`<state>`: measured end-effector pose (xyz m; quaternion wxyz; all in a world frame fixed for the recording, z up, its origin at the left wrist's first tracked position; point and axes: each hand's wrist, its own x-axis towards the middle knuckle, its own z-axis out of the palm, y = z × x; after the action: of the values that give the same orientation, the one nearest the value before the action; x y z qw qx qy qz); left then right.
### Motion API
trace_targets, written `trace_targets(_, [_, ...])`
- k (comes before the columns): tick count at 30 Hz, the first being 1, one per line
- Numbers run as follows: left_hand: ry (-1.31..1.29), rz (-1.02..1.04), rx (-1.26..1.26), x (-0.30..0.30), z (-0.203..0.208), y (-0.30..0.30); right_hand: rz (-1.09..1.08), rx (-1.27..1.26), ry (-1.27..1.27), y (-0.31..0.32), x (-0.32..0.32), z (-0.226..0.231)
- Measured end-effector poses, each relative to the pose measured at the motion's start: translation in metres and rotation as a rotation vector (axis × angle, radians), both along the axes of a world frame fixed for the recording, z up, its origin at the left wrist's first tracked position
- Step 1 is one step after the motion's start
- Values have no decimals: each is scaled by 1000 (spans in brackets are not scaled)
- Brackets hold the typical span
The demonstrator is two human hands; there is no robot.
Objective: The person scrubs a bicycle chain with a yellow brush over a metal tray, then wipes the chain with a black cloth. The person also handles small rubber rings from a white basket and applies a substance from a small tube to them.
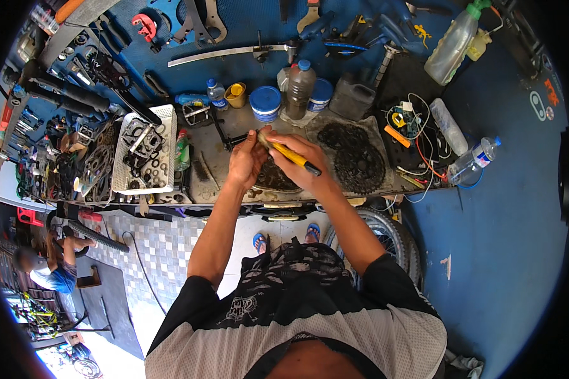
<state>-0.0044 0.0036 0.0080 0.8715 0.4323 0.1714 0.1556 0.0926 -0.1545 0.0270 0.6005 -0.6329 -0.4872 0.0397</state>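
My right hand [300,161] is wrapped round a brush with a yellow, black-ended handle [291,156]; its tan head points toward my left fingers. My left hand [246,161] is closed, thumb and fingertips together beside the brush head; what they pinch is hidden. Just left of these fingers, a dark crank arm [221,131] lies on the workbench [199,189]. Under my hands is a dark, greasy round part [275,177], partly covered. To the right, blackened chainrings or sprockets [360,158] rest on a stained cloth.
A white basket [144,183] of metal parts stands at left. Along the back are a blue-lidded tub [265,101], a dark-filled bottle [300,91] and a grey jug [352,98]. Cables [417,136] lie at right. Behind at left, another person [54,271] sits low near a tyre.
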Motion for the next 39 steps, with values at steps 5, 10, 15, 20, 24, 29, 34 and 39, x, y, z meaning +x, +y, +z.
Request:
trace_targets(5, [2,53,-6,-4,8,4,-11,-195,-58,-10,-8,3])
trace_targets(10, [5,103,-4,-4,8,-5,44,28,-51,-9,-12,-9])
trace_targets(15, [-69,44,-66,-1,6,-7,-89,47,-115,1,-12,-7])
trace_targets(20, [12,84,-52,-4,-2,-6,-50,127,-154,-2,-14,-8])
trace_targets(24, [78,52,-29,0,-7,-10,-121,-9,-155,-1,-14,-9])
trace_targets(29, [8,112,-25,-4,-2,-9,-60,-222,-28,-7,-18,-12])
trace_targets(34, [22,39,-18,-1,4,-11,-118,1,-122,-4,-15,-14])
trace_targets(39, [19,115,-26,-3,8,-13,-67,-46,-92,-6,-16,-16])
